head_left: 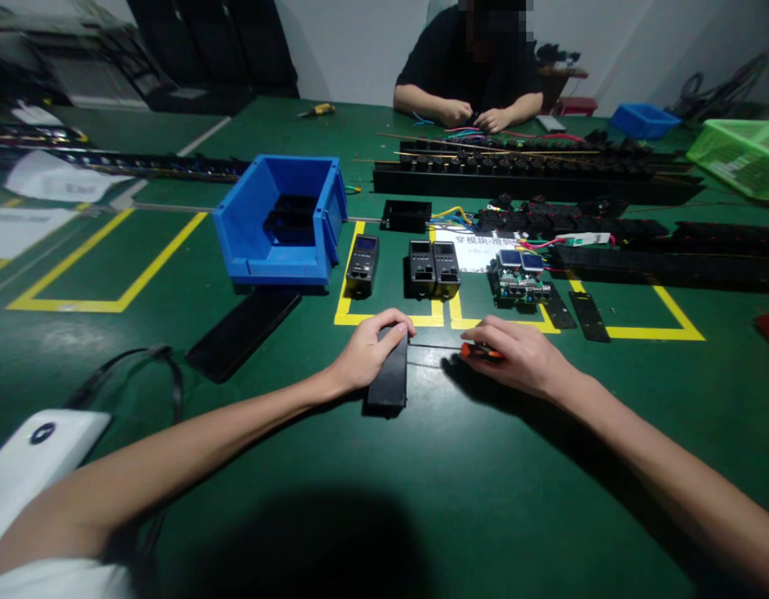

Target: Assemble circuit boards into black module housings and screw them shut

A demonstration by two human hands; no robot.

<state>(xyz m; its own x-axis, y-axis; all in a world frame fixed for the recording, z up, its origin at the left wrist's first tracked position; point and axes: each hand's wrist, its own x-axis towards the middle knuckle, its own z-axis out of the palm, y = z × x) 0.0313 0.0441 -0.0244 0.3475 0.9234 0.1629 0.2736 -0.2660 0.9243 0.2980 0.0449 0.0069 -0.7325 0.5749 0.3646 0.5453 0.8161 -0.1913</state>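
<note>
My left hand is wrapped over the upper part of a black plastic case, steadying it on the green table. In my right hand is a screwdriver with an orange and black handle. Its thin shaft points left, and the tip reaches the case's right side near my left fingers; exact contact cannot be made out. Just beyond stand a black module with a small screen and two black housings with open windows. Green circuit boards with two small displays lie farther right, beside flat black plates.
A blue bin holds black cases; a black phone lies before it. A white device with a cable is at left. Wired black rails stretch across the back, where a co-worker's hands handle wires. A green basket stands right.
</note>
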